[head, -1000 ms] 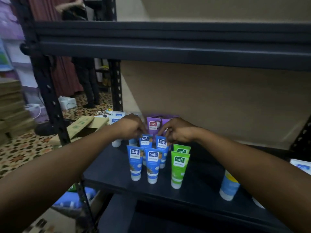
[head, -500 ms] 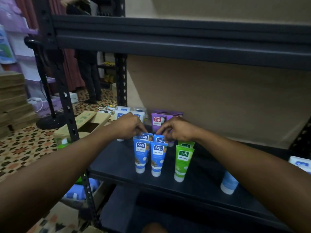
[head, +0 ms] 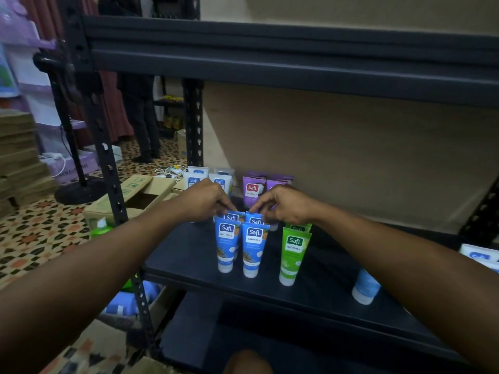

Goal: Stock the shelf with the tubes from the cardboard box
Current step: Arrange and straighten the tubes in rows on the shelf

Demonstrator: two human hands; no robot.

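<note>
Dark shelf [head: 324, 292]: tubes standing cap-down.
Front row: two front blue tubes [head: 226, 249], with one green tube [head: 293, 256] to their right.
Second row, just behind: two more blue tubes, only their tops visible.
Left hand [head: 204, 202]: grip pinched on the left rear blue tube [head: 231, 217].
Right hand [head: 287, 205]: grip pinched on the right rear blue tube [head: 255, 220].
Purple tubes [head: 252, 190]: at the back of the shelf.
Cardboard box [head: 140, 194]: open, on the floor left of the shelf.

Shop stockroom: metal shelf [head: 270, 290], branded tubes [head: 253, 247], cartons [head: 140, 190].
</note>
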